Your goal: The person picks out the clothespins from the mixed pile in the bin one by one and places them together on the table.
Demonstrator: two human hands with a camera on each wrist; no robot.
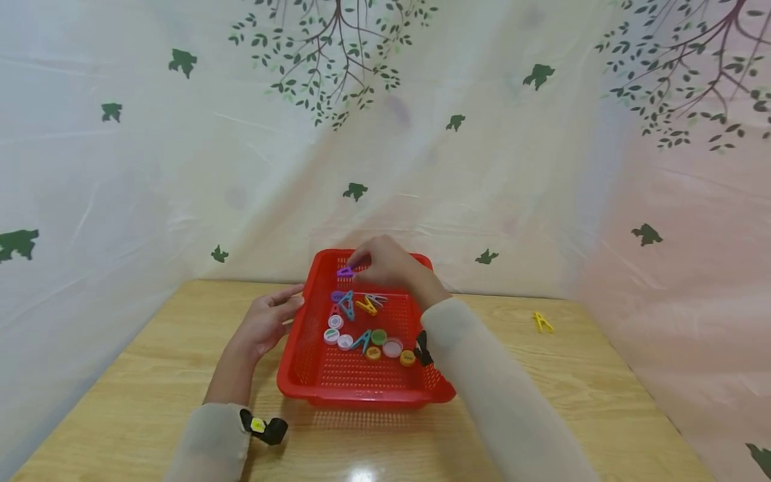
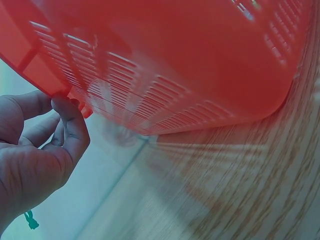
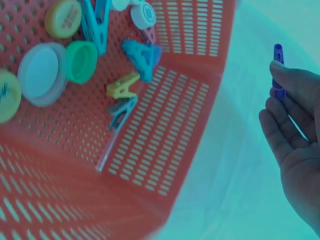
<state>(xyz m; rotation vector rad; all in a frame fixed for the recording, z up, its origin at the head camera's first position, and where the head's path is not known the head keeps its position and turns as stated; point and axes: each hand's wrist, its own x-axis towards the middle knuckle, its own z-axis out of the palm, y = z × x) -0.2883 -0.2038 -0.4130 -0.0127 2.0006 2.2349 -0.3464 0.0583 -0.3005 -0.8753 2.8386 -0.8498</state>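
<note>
A red plastic basket (image 1: 364,396) with slotted walls stands on the table. My left hand (image 1: 265,326) grips its left rim, thumb and a finger pinching the edge in the left wrist view. Over the basket's far end, my right hand (image 1: 390,265) pinches a purple clothespin (image 3: 278,52) between thumb and fingers. Inside the basket lie blue clothespins (image 1: 346,305), a yellow clothespin (image 1: 367,306) and a grey clothespin (image 1: 376,298). Several round bottle caps are there too, among them a green cap (image 1: 378,337), an orange cap (image 1: 407,358) and a white cap (image 1: 331,336).
Another yellow clothespin (image 1: 542,323) lies on the wooden table (image 1: 518,402) to the right of the basket. A pale curtain (image 1: 271,174) with printed leaves and branches hangs behind the table and along its sides.
</note>
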